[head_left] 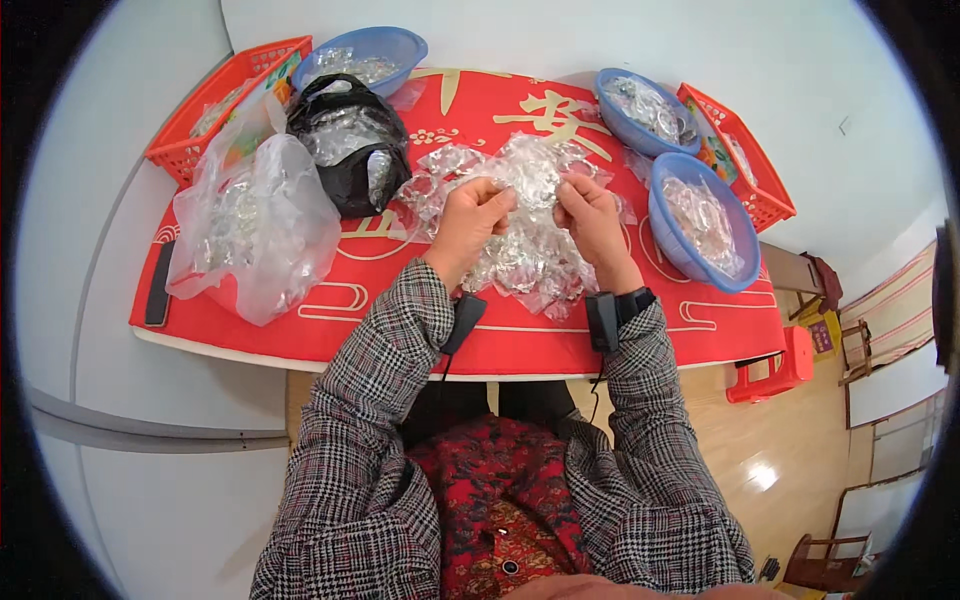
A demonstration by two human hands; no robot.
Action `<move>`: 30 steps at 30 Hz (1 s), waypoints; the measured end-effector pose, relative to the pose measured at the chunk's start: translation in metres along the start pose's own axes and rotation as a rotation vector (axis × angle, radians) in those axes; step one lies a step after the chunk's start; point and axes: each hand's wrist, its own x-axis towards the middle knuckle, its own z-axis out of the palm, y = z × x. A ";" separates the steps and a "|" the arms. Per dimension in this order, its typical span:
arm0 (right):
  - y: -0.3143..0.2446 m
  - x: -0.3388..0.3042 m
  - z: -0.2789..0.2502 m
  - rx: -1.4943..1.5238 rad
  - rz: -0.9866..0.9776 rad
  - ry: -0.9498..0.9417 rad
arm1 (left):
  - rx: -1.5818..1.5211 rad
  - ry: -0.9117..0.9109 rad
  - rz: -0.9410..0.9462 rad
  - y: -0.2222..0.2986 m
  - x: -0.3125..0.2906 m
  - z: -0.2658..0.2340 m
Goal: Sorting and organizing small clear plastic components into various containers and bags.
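Centrally, one clear plastic packet, held above the middle of the red-covered worktop: left hand, thumb and fingertips pinching its left edge; right hand, likewise at its right edge. Beneath and around: one loose heap of similar shiny packets. Left: one translucent bag, filled; one black bag, open; far left, red basket and blue basin. Right: two blue basins, packets inside; one red basket beside them.
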 end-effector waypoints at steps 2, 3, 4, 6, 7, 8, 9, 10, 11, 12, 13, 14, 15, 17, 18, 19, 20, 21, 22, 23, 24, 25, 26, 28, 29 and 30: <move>-0.001 -0.002 -0.001 0.014 0.021 0.023 | 0.008 0.006 0.006 -0.002 0.001 -0.002; -0.001 -0.003 -0.001 -0.036 -0.012 0.004 | 0.013 0.012 0.020 -0.003 0.002 -0.002; -0.002 -0.003 -0.002 -0.085 -0.047 -0.015 | 0.032 0.046 0.016 -0.004 0.003 -0.002; -0.001 -0.003 -0.002 -0.128 -0.084 -0.030 | 0.012 0.030 0.033 -0.006 0.003 0.000; -0.001 -0.003 -0.002 -0.153 -0.084 -0.048 | -0.001 0.047 0.032 -0.006 0.002 0.001; 0.000 -0.003 -0.001 -0.177 -0.082 -0.066 | -0.021 0.050 0.049 -0.006 0.002 0.002; 0.002 -0.004 0.000 -0.201 -0.081 -0.084 | -0.007 0.063 0.027 -0.005 0.001 0.003; 0.003 -0.004 0.001 -0.195 -0.080 -0.081 | 0.019 0.062 0.032 -0.005 0.001 0.003; 0.004 -0.005 0.002 -0.189 -0.074 -0.098 | 0.044 0.060 0.039 -0.004 0.000 0.004; 0.004 -0.006 0.002 -0.184 -0.067 -0.114 | 0.070 0.072 0.053 -0.004 0.000 0.004; 0.004 -0.006 0.003 -0.162 -0.080 -0.152 | 0.073 0.057 0.045 -0.003 0.000 0.004; 0.004 -0.007 0.003 -0.177 -0.063 -0.131 | 0.074 0.068 0.048 -0.003 0.000 0.004; 0.003 -0.007 0.002 -0.175 -0.055 -0.129 | 0.074 0.078 0.053 -0.003 0.000 0.004; 0.002 -0.007 0.001 -0.163 -0.056 -0.139 | 0.076 0.088 0.058 -0.002 0.000 0.004; 0.002 -0.007 0.001 -0.173 -0.038 -0.127 | 0.068 0.084 0.059 -0.002 -0.001 0.004; 0.001 -0.007 0.000 -0.118 -0.002 -0.123 | 0.059 0.080 0.059 -0.002 -0.001 0.004; 0.001 -0.007 0.000 -0.063 0.035 -0.118 | 0.050 0.082 0.073 -0.002 -0.001 0.004; 0.001 -0.007 -0.001 0.004 0.061 -0.127 | 0.051 0.078 0.060 -0.002 -0.001 0.004; 0.002 -0.007 -0.001 -0.008 0.071 -0.115 | 0.041 0.071 0.059 -0.002 -0.001 0.003; 0.002 -0.007 -0.002 -0.035 0.067 -0.103 | 0.031 0.064 0.058 -0.002 -0.001 0.003; 0.002 -0.006 -0.002 -0.062 0.063 -0.092 | 0.020 0.056 0.058 -0.002 0.000 0.002; 0.003 -0.006 -0.002 -0.082 0.048 -0.090 | 0.020 0.056 0.059 -0.002 0.000 0.002; 0.004 -0.005 -0.003 -0.090 0.058 -0.080 | 0.036 0.055 0.064 -0.002 0.000 0.001; 0.005 -0.004 -0.003 -0.169 0.001 -0.085 | 0.076 0.076 0.064 -0.003 0.001 0.000; 0.006 -0.003 -0.003 -0.199 -0.034 -0.098 | 0.069 0.054 0.072 -0.003 0.001 0.000; 0.007 -0.003 -0.003 -0.208 -0.026 -0.086 | 0.069 0.060 0.078 -0.004 0.001 0.000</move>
